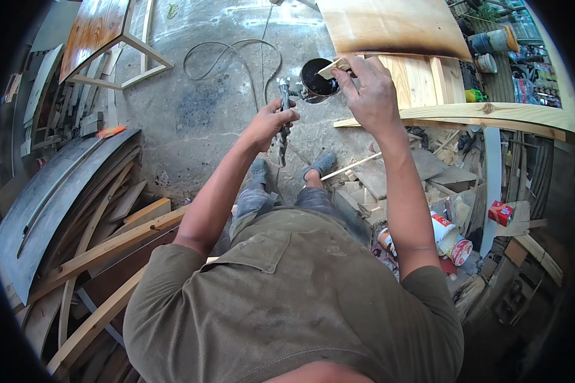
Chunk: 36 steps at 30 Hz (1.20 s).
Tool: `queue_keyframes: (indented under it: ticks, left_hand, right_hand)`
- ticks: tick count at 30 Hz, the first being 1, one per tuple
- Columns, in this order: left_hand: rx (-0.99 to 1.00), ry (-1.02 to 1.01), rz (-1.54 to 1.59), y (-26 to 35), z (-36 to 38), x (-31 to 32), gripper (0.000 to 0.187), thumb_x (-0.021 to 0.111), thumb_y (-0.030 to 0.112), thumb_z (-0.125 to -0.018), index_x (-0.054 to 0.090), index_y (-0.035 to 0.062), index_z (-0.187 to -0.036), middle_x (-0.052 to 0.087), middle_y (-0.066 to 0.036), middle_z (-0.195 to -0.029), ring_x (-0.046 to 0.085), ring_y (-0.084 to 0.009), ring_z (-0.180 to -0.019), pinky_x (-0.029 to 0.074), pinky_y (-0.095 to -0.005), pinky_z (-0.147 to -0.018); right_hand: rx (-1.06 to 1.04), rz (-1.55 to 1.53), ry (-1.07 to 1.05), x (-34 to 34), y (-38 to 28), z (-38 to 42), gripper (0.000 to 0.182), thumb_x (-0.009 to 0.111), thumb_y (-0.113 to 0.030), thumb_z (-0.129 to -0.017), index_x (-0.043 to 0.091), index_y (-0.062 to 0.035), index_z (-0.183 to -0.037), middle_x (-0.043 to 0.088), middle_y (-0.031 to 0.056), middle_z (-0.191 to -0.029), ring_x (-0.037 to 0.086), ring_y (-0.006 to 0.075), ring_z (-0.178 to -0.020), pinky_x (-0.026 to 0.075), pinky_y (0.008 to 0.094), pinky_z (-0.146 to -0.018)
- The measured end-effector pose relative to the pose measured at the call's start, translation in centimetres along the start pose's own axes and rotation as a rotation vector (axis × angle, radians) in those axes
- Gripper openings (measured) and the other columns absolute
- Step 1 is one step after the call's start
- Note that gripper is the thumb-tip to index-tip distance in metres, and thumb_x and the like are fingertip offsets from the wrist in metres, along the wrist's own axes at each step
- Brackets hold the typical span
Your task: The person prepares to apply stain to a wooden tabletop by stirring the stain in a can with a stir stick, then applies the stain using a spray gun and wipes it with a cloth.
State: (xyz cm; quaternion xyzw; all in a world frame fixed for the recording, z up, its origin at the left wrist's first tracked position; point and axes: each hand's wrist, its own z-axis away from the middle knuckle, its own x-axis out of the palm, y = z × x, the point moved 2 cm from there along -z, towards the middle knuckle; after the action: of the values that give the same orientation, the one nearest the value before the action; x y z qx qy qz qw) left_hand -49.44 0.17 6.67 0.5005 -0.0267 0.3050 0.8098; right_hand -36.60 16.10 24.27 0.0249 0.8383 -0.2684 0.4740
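Note:
My left hand [269, 121] grips the handle of a metal spray gun [283, 105] held upright in front of me. Its open cup [317, 80] holds a dark liquid. My right hand [367, 86] pinches a small flat wooden stick [333, 67], whose tip rests over the cup's mouth. An air hose [236, 54] runs from the gun and loops across the concrete floor. My feet [319, 165] in grey shoes stand just below the gun.
A stained wooden panel [393, 25] lies on light planks [492, 115] at upper right. Curved boards and dark sheets [64, 198] pile up at left. Scrap wood, cans [450, 236] and a red box [501, 212] clutter the right. A wooden frame [124, 57] stands at upper left.

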Motion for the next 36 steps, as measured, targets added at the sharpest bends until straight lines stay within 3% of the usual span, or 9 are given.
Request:
queue_keyframes:
  ticks: [6,13,17,20,26,29,32,36]
  left_hand:
    - [-0.021,0.004,0.029,0.3,-0.8,0.5,0.033,0.076,0.020,-0.085,0.062,0.0059,-0.112,0.060,-0.002,-0.092,0.053,-0.0117,-0.082,0.042,-0.0286,-0.073]
    - [-0.029,-0.003,0.034,0.9,-1.2,0.7,0.034,0.075,0.019,-0.085,0.062,0.0066,-0.113,0.061,-0.002,-0.091,0.054,-0.0123,-0.083,0.043,-0.0288,-0.074]
    - [-0.020,-0.006,0.039,0.8,-1.6,0.5,0.035,0.075,0.019,-0.085,0.062,0.0061,-0.115,0.061,-0.003,-0.092,0.054,-0.0124,-0.084,0.043,-0.0287,-0.075]
    - [-0.041,0.002,0.036,0.6,-1.9,0.1,0.036,0.075,0.020,-0.086,0.062,0.0055,-0.117,0.062,-0.003,-0.093,0.055,-0.0125,-0.085,0.043,-0.0287,-0.077]
    - [-0.029,-0.015,0.051,0.2,-2.7,-0.5,0.034,0.073,0.019,-0.087,0.061,0.0045,-0.116,0.062,-0.003,-0.095,0.055,-0.0116,-0.086,0.044,-0.0276,-0.077]
    - [-0.060,-0.025,0.069,0.7,-2.4,-0.5,0.031,0.072,0.017,-0.088,0.061,0.0047,-0.115,0.061,-0.001,-0.096,0.055,-0.0111,-0.086,0.044,-0.0269,-0.078]
    - [-0.061,-0.028,0.050,1.0,-2.2,-0.3,0.030,0.072,0.016,-0.088,0.061,0.0053,-0.114,0.060,-0.001,-0.095,0.054,-0.0108,-0.086,0.043,-0.0267,-0.078]
    - [-0.056,-0.043,0.049,0.9,-2.3,-0.4,0.029,0.072,0.016,-0.088,0.061,0.0058,-0.113,0.060,0.000,-0.095,0.054,-0.0107,-0.085,0.043,-0.0266,-0.077]
  right_hand:
    - [0.046,0.034,-0.073,-0.7,0.4,-0.1,0.021,0.072,-0.017,-0.092,0.069,-0.0027,-0.107,0.068,0.0175,-0.091,0.064,0.0347,-0.089,0.051,0.0463,-0.081]
    - [0.061,-0.106,0.017,-0.4,0.3,-1.2,0.021,0.072,-0.017,-0.093,0.070,-0.0023,-0.108,0.070,0.0170,-0.093,0.064,0.0341,-0.087,0.051,0.0460,-0.081]
    - [-0.007,0.081,0.015,-0.7,0.8,-1.6,0.020,0.073,-0.016,-0.092,0.071,-0.0033,-0.107,0.071,0.0156,-0.092,0.065,0.0321,-0.091,0.051,0.0442,-0.082]
    - [0.076,0.057,-0.048,-0.8,0.8,-1.2,0.021,0.074,-0.017,-0.091,0.071,-0.0040,-0.107,0.070,0.0151,-0.090,0.065,0.0318,-0.092,0.051,0.0433,-0.083]
    - [0.206,-0.166,0.032,0.0,0.6,-1.5,0.019,0.073,-0.018,-0.092,0.071,-0.0050,-0.107,0.070,0.0139,-0.089,0.065,0.0320,-0.093,0.049,0.0423,-0.087]
    - [0.087,0.022,0.061,0.0,1.0,-1.8,0.018,0.072,-0.017,-0.093,0.071,-0.0055,-0.106,0.070,0.0137,-0.090,0.065,0.0324,-0.092,0.049,0.0438,-0.086]
    - [0.098,0.085,0.025,0.1,1.2,-1.2,0.017,0.072,-0.019,-0.093,0.071,-0.0065,-0.104,0.070,0.0132,-0.089,0.064,0.0323,-0.090,0.048,0.0452,-0.086]
    - [0.109,-0.061,0.033,0.4,0.5,-0.7,0.023,0.074,-0.015,-0.091,0.070,0.0014,-0.108,0.067,0.0186,-0.086,0.065,0.0356,-0.081,0.051,0.0460,-0.075]
